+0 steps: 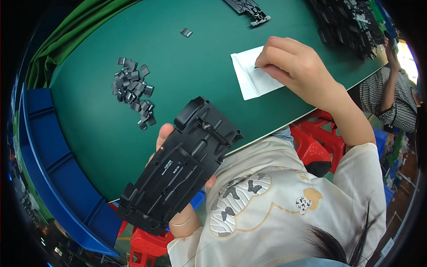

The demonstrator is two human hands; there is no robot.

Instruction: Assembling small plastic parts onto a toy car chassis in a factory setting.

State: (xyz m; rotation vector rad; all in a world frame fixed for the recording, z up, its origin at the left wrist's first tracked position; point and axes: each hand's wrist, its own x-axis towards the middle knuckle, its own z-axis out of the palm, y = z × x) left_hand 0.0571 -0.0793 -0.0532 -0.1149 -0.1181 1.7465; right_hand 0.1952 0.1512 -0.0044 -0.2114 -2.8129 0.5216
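My left hand (165, 133) grips a black plastic toy car chassis (178, 171) from beneath, its detailed underside facing up. Fingertips show along both long edges; the palm is hidden behind the part. Over at the right, my right hand (296, 66) is closed in a pinch above a white folded paper (249, 80) lying on the table. A tiny dark tip shows at its fingertips, too small to name. Left of the chassis lies a loose heap of small black plastic pieces (131, 84), and one more such piece (186, 32) sits apart toward the far side.
The green table (178, 66) has another black chassis (251, 11) at its far edge and stacked black parts (347, 26) at far right. Blue bins (58, 164) line the left side. Red stools (311, 142) stand below the near edge. Another person (387, 95) sits at right.
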